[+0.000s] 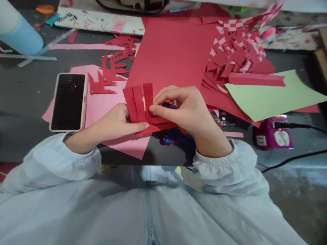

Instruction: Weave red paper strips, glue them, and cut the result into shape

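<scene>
Between my hands is a red paper piece [137, 102] cut into upright strips along its top, with a horizontal band along its bottom. My left hand [120, 122] grips its lower left side, the thumb lying flat across the front and the other fingers behind. My right hand [181, 107] pinches the strips' right side between thumb and fingers. Just beneath the right hand, a dark blue tool [176, 137] lies on the table, mostly hidden. Pink paper [107, 105] lies under the left hand, and large red sheets [171, 54] spread out beyond the paper piece.
A phone [68, 102] lies at the left, near a blue-and-white bottle [20, 32]. Cut red pieces [104, 80] sit on the pink paper. Woven red-and-pink pieces [235, 47] pile up at the back right, beside a green sheet [276, 93] and a purple power block [274, 134] with cables.
</scene>
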{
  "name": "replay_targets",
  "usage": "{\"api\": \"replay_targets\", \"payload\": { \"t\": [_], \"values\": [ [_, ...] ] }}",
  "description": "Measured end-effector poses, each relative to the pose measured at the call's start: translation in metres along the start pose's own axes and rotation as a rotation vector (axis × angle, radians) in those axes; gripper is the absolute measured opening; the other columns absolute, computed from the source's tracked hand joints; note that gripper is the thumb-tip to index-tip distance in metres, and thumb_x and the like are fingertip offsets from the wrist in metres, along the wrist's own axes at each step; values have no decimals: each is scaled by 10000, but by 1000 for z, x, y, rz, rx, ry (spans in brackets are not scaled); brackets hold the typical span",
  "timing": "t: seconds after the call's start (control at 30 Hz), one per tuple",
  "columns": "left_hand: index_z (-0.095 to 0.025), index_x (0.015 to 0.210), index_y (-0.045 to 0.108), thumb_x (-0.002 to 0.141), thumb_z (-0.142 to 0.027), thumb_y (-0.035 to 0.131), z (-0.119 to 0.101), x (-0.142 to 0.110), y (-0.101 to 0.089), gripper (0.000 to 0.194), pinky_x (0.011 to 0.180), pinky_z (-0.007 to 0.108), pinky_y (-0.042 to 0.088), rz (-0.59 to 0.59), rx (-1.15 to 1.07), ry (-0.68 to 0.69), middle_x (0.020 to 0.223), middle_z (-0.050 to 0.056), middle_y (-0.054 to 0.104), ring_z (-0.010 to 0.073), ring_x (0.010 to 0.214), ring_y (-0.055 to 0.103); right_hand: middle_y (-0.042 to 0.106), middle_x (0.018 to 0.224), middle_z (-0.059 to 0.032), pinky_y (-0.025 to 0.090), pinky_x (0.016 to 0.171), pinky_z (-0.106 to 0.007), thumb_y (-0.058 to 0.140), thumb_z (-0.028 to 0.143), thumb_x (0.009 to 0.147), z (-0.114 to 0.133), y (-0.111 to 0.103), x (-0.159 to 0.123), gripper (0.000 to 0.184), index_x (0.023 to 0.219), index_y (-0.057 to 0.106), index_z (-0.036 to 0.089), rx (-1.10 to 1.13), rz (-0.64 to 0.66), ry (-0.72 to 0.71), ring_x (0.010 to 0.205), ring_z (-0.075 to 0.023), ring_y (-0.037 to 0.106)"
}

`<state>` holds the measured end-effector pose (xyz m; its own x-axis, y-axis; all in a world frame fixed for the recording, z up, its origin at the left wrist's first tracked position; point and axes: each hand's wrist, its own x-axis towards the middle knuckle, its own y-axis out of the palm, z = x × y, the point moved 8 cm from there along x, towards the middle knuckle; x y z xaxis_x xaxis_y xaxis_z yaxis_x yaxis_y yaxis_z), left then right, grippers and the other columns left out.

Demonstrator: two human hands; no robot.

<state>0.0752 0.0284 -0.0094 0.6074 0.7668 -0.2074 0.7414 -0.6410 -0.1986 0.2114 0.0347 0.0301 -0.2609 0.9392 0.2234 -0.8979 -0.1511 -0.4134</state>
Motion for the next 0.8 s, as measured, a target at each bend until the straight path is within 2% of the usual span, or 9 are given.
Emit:
{"api": "replay_targets", "payload": {
  "t": [0.1, 0.27, 0.53, 0.8],
  "values": [
    [-189, 766, 723, 765, -326, 724, 6, -1, 2, 137, 630, 257, 570, 28, -147, -105, 696, 0, 736, 156, 639, 696, 721, 702, -9, 476, 634, -310, 756, 240, 765, -5, -5, 1, 149, 628, 701, 216, 74, -61, 54, 663, -149, 615],
    [-201, 858, 764, 778, -342, 739, 13, -1, 3, 164, 651, 273, 609, 21, -274, -208, 769, 8, 776, 181, 689, 752, 699, 689, -9, 454, 600, -290, 746, 243, 783, -11, -8, 3, 146, 655, 712, 184, 71, -100, 96, 630, -128, 584],
    [-182, 904, 755, 781, -360, 771, 18, -2, 5, 217, 732, 329, 649, 59, -277, -274, 811, 30, 793, 223, 805, 778, 713, 701, -24, 467, 615, -292, 749, 265, 791, -13, -3, 3, 168, 656, 700, 179, 66, -85, 105, 641, -134, 591],
    [-184, 804, 754, 739, -352, 797, 14, 0, 5, 185, 653, 292, 633, 46, -328, -234, 741, 34, 781, 202, 702, 761, 716, 716, -27, 480, 645, -293, 730, 293, 808, -13, -2, 3, 175, 683, 698, 175, 35, -85, 111, 677, -143, 617]
  ]
}}
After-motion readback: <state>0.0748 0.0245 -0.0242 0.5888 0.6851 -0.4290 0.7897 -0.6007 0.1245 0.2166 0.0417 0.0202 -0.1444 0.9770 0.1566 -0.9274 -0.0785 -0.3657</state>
